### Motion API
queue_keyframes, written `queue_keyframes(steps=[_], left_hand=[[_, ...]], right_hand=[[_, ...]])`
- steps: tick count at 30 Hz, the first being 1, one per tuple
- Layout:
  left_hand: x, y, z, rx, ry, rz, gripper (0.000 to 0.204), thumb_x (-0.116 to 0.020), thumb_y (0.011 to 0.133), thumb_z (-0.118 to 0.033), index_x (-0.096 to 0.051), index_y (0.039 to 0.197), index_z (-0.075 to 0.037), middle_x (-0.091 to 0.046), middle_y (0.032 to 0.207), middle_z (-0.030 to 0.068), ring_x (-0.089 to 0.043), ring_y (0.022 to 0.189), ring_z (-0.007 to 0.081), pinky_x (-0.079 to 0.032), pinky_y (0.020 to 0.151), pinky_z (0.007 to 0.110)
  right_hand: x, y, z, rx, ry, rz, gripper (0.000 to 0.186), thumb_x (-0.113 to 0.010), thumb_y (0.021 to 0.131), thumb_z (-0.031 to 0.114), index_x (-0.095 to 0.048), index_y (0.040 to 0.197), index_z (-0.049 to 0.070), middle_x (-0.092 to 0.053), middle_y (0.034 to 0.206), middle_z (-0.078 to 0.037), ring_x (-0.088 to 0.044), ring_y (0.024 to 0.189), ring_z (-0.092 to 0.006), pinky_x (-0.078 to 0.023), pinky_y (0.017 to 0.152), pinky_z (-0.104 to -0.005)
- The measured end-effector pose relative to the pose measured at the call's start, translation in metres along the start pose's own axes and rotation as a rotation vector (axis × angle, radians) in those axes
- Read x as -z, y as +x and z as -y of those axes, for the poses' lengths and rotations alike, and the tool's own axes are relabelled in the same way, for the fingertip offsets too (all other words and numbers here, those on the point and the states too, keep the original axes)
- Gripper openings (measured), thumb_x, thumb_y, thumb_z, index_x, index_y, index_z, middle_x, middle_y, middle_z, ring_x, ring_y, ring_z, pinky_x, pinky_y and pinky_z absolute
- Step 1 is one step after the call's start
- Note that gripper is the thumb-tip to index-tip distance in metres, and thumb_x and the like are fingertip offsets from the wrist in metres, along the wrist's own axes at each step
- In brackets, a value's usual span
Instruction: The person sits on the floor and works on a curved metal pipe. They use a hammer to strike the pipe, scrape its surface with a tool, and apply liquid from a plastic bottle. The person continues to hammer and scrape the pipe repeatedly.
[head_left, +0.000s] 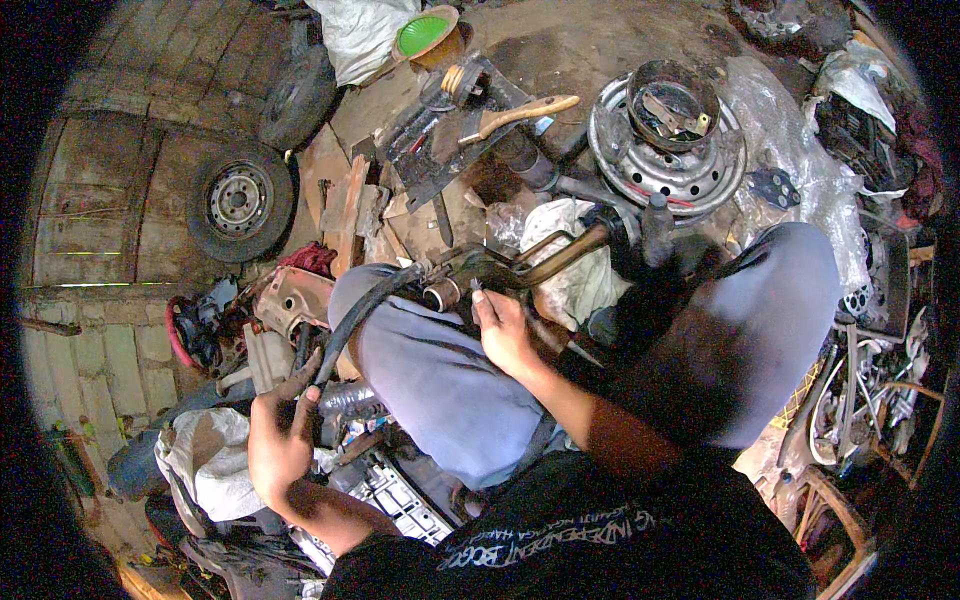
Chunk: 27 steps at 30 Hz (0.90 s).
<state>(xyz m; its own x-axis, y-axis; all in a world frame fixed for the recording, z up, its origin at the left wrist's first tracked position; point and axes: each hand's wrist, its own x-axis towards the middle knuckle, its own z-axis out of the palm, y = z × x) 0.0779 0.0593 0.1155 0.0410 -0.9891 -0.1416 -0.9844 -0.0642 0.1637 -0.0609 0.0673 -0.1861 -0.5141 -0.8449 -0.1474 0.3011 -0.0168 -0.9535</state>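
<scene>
My left hand (280, 445) grips the lower end of a thick black rubber hose (362, 312), its index finger lying along it. From there the hose curves up over my left knee to a dark metal part with a short round pipe end (441, 293). Beside that pipe end, my right hand (508, 335) is closed, thumb up, in a pinch; a small dark piece shows at the fingertips, too little to name. A bent brown metal arm (565, 255) extends to the right of the metal part, between my knees, over a whitish cloth (560, 290).
A wooden-handled brush (520, 117) lies ahead across dark metal parts. Right of it, a steel wheel rim (612, 150) carries a round tin (648, 108) of small pieces. A tyred wheel (240, 200) leans at left. White sacking (207, 465) and scrap crowd both sides.
</scene>
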Motion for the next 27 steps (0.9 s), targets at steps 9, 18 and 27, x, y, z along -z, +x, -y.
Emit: queue_keyframes(steps=[9,18,27], left_hand=[[-0.004,0.002,0.027,-0.059,-0.026,-0.049,0.027,-0.067,0.091,-0.019,-0.064,0.106,0.004,-0.066,0.102,0.0194,-0.062,0.098,0.024,-0.046,0.09,0.035],[-0.004,0.005,0.03,-0.17,0.004,-0.016,0.03,-0.067,0.09,-0.021,-0.064,0.107,0.003,-0.066,0.103,0.019,-0.062,0.095,0.0254,-0.046,0.09,0.036],[-0.004,0.003,0.022,-0.021,0.017,-0.003,0.028,-0.067,0.091,-0.02,-0.067,0.108,0.001,-0.066,0.098,0.0165,-0.06,0.086,0.0212,-0.046,0.085,0.033]], right_hand=[[-0.008,-0.002,-0.002,0.048,0.042,0.004,0.036,-0.049,0.098,0.022,-0.051,0.071,-0.001,-0.046,0.061,-0.007,-0.043,0.06,-0.0164,-0.038,0.057,-0.0362],[0.006,0.015,0.009,0.078,-0.055,-0.072,0.039,-0.052,0.096,0.019,-0.046,0.063,-0.001,-0.04,0.054,0.0,-0.037,0.053,-0.0122,-0.032,0.052,-0.0346],[0.017,0.024,0.0,-0.115,-0.024,-0.072,0.041,-0.056,0.095,0.022,-0.049,0.06,0.003,-0.043,0.054,0.002,-0.036,0.05,-0.0101,-0.031,0.048,-0.0312]])
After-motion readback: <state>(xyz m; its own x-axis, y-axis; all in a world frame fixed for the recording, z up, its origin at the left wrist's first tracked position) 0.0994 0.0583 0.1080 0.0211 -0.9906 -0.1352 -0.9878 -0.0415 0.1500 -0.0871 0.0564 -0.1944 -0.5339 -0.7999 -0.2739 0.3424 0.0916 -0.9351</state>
